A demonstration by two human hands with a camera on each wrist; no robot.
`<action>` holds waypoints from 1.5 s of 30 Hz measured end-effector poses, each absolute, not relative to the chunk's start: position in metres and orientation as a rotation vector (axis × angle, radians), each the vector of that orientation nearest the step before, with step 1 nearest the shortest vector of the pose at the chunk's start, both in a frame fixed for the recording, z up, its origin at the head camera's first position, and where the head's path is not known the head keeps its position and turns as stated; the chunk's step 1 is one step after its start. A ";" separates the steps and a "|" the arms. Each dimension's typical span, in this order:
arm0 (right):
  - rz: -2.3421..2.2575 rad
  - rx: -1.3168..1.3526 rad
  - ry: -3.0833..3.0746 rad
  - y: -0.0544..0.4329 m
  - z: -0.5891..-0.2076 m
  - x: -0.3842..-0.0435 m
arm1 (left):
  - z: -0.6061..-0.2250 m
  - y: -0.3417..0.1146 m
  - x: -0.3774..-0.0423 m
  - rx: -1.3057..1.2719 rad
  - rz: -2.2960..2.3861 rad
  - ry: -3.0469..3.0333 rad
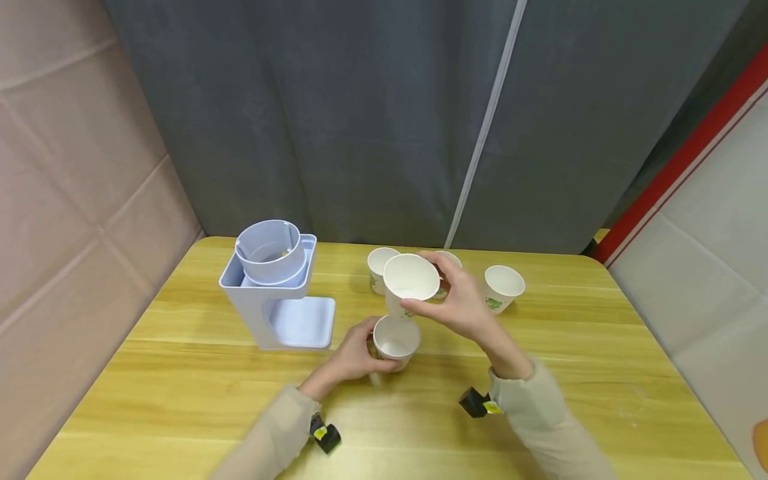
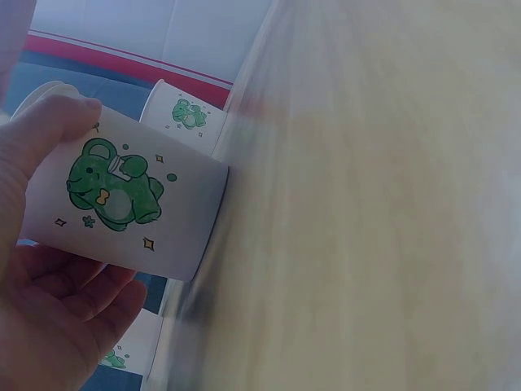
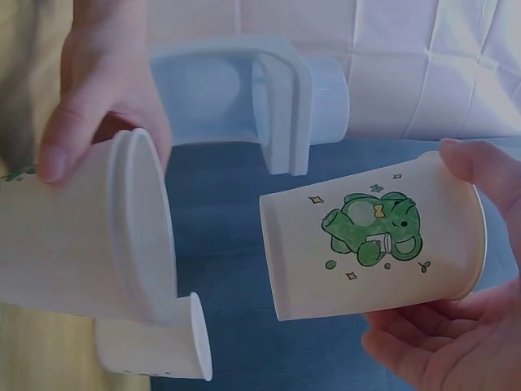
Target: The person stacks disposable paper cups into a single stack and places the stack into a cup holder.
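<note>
My left hand (image 1: 353, 355) grips a white paper cup (image 2: 114, 191) with a printed green bear, upright on the table at the middle. Thumb and fingers lie around its side. The right wrist view shows a doubled rim on this cup, as of one cup nested in another. My right hand (image 1: 461, 299) holds a second paper cup (image 3: 374, 240), with the same bear, raised above and just behind the first. Its thumb is near the rim and the fingers are on the far side. In the head view, this raised cup overlaps the back of the left cup's rim.
Behind the hands stand three more paper cups: one at left (image 1: 380, 267), one partly hidden by the right hand (image 1: 451, 257), one at right (image 1: 504, 283). A pale blue stand (image 1: 264, 320) with a round cylinder (image 1: 270, 267) on top is at the left. A grey curtain (image 1: 360, 133) hangs behind the table (image 1: 570, 400).
</note>
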State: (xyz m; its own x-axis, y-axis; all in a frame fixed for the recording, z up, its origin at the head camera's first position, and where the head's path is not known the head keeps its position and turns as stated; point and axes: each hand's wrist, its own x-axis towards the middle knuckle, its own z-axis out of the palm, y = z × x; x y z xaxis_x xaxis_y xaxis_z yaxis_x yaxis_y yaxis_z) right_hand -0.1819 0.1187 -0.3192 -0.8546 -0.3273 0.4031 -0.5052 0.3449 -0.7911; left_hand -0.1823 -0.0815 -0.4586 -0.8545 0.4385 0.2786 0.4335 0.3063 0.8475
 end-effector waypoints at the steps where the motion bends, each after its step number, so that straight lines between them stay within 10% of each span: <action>1: 1.526 0.759 -2.435 0.118 -0.322 -0.181 | -0.458 -0.082 -0.182 0.847 1.645 2.531; 45: 1.504 0.912 -2.579 0.117 -0.406 -0.176 | -0.459 -0.081 -0.183 0.823 1.676 2.494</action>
State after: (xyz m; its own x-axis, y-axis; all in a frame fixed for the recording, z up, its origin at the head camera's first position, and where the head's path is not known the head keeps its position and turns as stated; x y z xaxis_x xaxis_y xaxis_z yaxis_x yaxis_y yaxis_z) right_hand -0.1759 0.1174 -0.4058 -0.8292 -0.4732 0.2976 -0.4921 0.3654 -0.7902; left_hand -0.1827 -0.0810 -0.4590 -0.8602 0.4371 0.2627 0.4084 0.2819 0.8682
